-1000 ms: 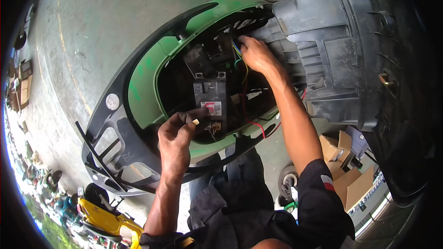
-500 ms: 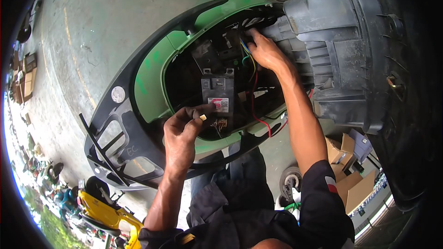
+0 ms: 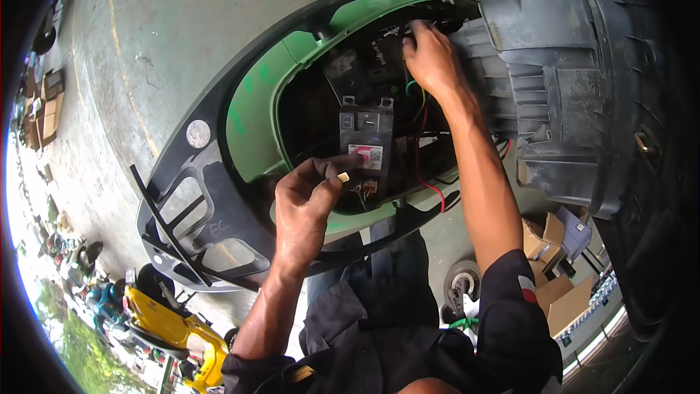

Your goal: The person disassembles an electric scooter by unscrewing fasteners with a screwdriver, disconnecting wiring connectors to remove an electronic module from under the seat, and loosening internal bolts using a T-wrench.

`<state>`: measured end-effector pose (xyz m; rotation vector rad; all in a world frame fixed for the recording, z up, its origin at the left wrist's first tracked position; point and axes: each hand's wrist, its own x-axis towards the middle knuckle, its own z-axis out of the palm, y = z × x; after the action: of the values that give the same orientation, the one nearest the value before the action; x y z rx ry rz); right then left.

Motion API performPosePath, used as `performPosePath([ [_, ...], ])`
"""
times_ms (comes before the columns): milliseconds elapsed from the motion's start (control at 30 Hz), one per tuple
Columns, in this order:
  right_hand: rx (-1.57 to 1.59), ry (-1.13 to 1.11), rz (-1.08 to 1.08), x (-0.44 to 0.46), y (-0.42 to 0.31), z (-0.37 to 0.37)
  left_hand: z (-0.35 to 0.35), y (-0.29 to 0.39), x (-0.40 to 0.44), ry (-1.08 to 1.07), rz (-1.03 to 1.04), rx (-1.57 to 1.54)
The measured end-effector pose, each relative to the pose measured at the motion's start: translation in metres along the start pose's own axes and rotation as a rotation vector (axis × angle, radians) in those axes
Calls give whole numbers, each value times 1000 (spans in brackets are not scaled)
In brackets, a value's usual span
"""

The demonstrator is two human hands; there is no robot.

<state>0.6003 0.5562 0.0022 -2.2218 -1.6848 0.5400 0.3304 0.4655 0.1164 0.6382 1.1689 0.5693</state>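
My left hand (image 3: 305,201) pinches a small pale yellow piece (image 3: 343,176) between thumb and fingers, beside a black module (image 3: 367,131) with a red and white label (image 3: 365,157). That module lies inside the oval opening of a green and black scooter body (image 3: 254,108). At the upper right of the opening, my right hand (image 3: 432,58) reaches in among dark parts, its fingers bent and slightly blurred; what they hold, if anything, cannot be made out. Below it run yellow and green wires and a red wire (image 3: 430,186).
A large grey-black plastic housing (image 3: 565,80) stands tilted up at the right. Cardboard boxes (image 3: 569,306) and a small wheel (image 3: 462,282) are at the lower right. A yellow scooter (image 3: 164,325) is at the lower left, and a black rack (image 3: 171,230) juts from the body's left end.
The whole scene has shifted right in view. My right hand has moved up and deeper toward the opening's upper edge, away from the coloured wires. My left hand keeps its pinch on the small piece.
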Motion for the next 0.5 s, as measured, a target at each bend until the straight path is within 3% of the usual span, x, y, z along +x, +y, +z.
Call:
performPosePath([
  [33,89,234,-88,-11,-12,-5,0,1,-1,12,1,-5],
  [167,627,-30,-130,-86,-60,-59,7,8,-2,6,-1,-31],
  [233,669,-111,-354,-113,-69,-66,10,13,-4,17,8,-13],
  [333,635,-225,-370,-142,-79,-67,7,13,-6,-14,-10,54],
  [500,641,-212,-387,-154,-81,-61,9,17,-9,-40,-31,118],
])
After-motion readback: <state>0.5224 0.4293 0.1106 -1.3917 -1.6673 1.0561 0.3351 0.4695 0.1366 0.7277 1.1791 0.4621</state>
